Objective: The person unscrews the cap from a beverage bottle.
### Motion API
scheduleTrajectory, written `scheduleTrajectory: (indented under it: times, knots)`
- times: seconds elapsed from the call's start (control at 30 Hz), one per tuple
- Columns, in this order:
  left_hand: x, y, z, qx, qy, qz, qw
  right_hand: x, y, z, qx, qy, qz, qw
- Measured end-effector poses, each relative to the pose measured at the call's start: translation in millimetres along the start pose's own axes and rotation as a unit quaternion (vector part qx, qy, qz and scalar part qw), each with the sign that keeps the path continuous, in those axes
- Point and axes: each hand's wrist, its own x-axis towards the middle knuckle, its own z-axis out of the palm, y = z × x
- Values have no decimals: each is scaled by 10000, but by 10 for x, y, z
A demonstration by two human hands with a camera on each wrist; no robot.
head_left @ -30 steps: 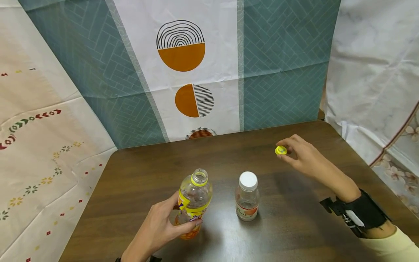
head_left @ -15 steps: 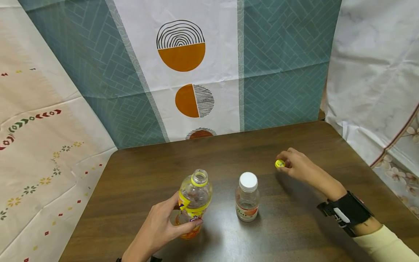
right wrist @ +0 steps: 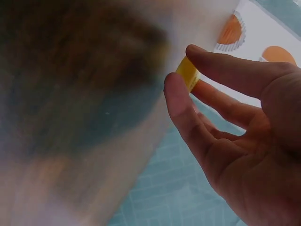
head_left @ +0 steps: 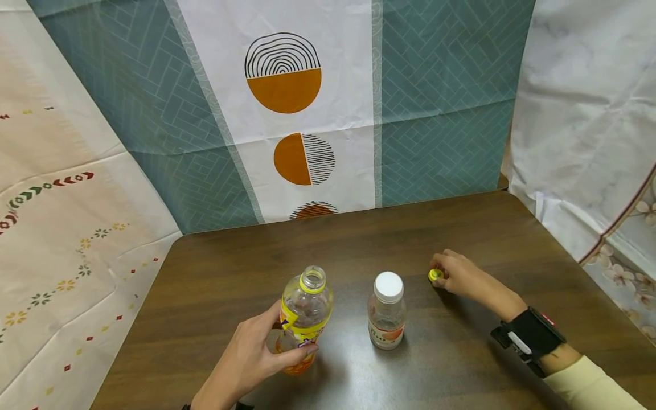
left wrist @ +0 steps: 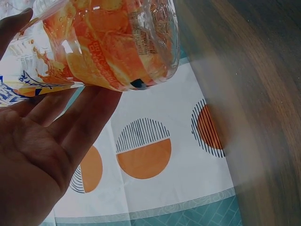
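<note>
My left hand (head_left: pixel 251 347) grips a clear plastic bottle (head_left: pixel 306 307) with a yellow and orange label and a bare, uncapped mouth. Its fingers and thumb wrap the bottle's middle, and the left wrist view shows the orange-printed lower part of the bottle (left wrist: pixel 108 42). Over on the right, my right hand (head_left: pixel 461 277) pinches a yellow bottle cap (head_left: pixel 435 275) between thumb and fingers, low over the tabletop. In the right wrist view the cap (right wrist: pixel 187 74) shows edge-on between the fingertips. Whether it touches the table is hard to tell.
A smaller clear bottle (head_left: pixel 386 319) with a white lid and a fruit label stands upright between my hands. The brown wooden table (head_left: pixel 230 262) ends at a patterned cloth (head_left: pixel 435 114) hung behind it. More cloth hangs at both sides.
My right hand has come down and nearer with the yellow cap, close to the tabletop. My left hand and the bottle in it have stayed in place.
</note>
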Motion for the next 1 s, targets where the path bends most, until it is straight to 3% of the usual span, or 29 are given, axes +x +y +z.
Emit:
scheduleTrajectory:
  times: [0.3, 0.73, 1.0]
  knots:
    - [3, -15, -4, 99, 20, -68, 9999, 17, 14, 82, -175, 130, -139, 9997]
    - [-22, -30, -3, 198, -45, -346, 9992, -31, 19, 113, -234, 74, 81, 9997]
    - [0, -34, -4, 188, 22, -247, 9995, -25, 20, 99, -177, 67, 157, 9997]
